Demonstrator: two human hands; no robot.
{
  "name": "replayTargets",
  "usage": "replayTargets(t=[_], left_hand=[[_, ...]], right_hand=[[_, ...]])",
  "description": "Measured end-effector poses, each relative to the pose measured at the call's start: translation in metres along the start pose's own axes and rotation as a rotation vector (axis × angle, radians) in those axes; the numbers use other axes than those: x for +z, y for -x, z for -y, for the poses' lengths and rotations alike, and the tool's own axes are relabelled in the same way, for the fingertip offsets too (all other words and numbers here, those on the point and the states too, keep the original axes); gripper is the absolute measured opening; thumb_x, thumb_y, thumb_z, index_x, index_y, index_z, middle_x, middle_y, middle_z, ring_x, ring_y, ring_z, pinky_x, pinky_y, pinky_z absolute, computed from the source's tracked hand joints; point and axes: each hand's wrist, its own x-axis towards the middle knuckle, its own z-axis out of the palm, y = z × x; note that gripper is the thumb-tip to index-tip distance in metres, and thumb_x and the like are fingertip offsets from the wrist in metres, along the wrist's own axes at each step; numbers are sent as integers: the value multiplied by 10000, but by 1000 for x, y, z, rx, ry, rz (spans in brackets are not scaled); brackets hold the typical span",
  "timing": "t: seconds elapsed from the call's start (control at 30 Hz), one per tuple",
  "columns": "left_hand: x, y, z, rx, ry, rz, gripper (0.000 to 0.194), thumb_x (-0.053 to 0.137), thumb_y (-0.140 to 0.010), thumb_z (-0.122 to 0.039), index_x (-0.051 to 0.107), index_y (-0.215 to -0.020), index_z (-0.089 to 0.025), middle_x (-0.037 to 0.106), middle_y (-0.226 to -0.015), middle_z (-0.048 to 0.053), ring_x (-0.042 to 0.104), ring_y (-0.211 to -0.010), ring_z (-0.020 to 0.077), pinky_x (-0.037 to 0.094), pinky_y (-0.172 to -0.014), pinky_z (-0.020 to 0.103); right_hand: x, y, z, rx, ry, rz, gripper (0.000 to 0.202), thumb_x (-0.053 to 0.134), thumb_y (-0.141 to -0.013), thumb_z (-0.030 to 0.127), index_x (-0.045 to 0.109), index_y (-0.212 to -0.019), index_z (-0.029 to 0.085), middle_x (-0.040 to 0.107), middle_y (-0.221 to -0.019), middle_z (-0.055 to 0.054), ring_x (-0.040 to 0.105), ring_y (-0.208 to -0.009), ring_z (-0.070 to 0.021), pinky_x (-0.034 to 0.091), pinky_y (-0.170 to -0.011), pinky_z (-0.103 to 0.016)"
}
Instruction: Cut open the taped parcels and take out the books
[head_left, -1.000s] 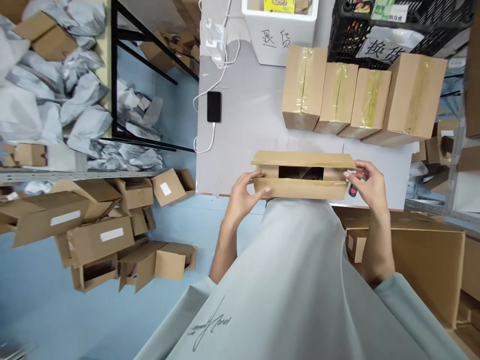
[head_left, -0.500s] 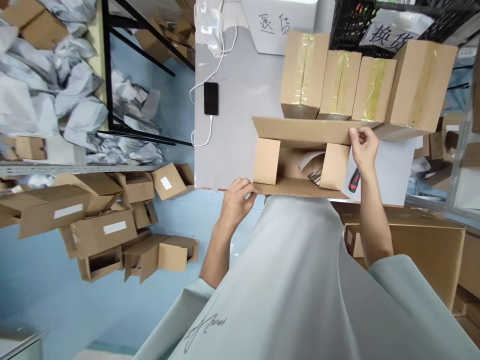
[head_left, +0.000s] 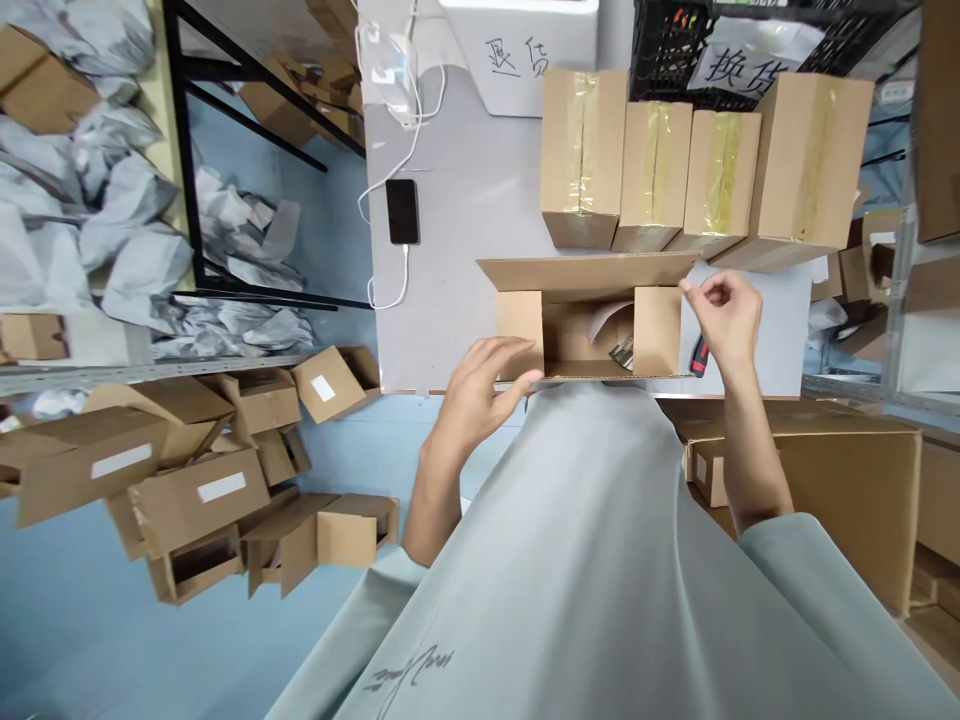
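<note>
I see the open carton [head_left: 566,335] at the near edge of the table [head_left: 465,200]. At its left, my left hand [head_left: 480,395] spreads loosely, gripping nothing; rightward, my right hand [head_left: 724,305] pinches its fingertips, any hold unclear. Beside it lies a red-black tool [head_left: 700,356]; taped boxes [head_left: 656,165] stand beyond.

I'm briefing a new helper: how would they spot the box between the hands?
On the grey table, find the row of four taped boxes. Nearer the person, between left hand and right hand, sits the open box: unlike those four, its inside shows.
</note>
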Motion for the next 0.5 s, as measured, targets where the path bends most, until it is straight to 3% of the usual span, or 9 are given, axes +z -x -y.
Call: replayTargets(t=[0.1, 0.17, 0.27, 0.37, 0.43, 0.5], left_hand=[[4, -27, -17, 2, -31, 102, 390, 540, -1218, -464, 808, -1358, -217, 831, -1335, 115, 762, -1271, 299, 590, -1138, 440], [14, -41, -31, 37, -87, 192, 381, 555, -1213, -437, 833, -1314, -197, 836, -1293, 120, 770, -1207, 305, 602, -1104, 442], [32, -48, -50, 135, -127, 339, 370, 578, -1207, -419, 860, -1253, -183, 834, -1242, 121, 764, -1136, 306, 611, -1068, 454], [46, -42, -61, 197, -98, 453, 326, 654, -1177, -431, 862, -1271, -198, 823, -1215, 112, 750, -1124, 301, 619, -1048, 452], [53, -35, -62, 209, -74, 472, 265, 691, -1160, -375, 862, -1282, -215, 817, -1187, 100, 737, -1104, 290, 624, -1016, 436], [58, -29, -58, 211, -56, 448, 241, 658, -1170, -299, 869, -1258, -223, 811, -1144, 90, 721, -1061, 272, 623, -967, 411]], right_hand=[[-17, 27, 21, -58, 234, 310, 522, 738, -1028, 712, 680, -799, 246, 735, -768, -48, 696, -779, -241, 493, -751, -351], [-14, 38, 38, -78, 458, 468, 528, 728, -1044, 706, 737, -816, 230, 787, -819, -101, 747, -853, -290, 517, -798, -376], [11, 44, 60, -98, 737, 587, 464, 746, -1062, 620, 835, -988, 170, 848, -1013, -207, 792, -1054, -361, 558, -905, -411], [36, 45, 75, -113, 872, 699, 396, 748, -1075, 475, 857, -1206, 118, 855, -1163, -266, 796, -1180, -378, 577, -967, -409], [41, 46, 79, -108, 908, 758, 361, 708, -1087, 378, 857, -1264, 101, 851, -1222, -285, 799, -1215, -378, 581, -979, -404], [33, 49, 78, -114, 900, 792, 347, 647, -1099, 313, 868, -1243, 87, 845, -1244, -295, 803, -1224, -381, 574, -975, -404]])
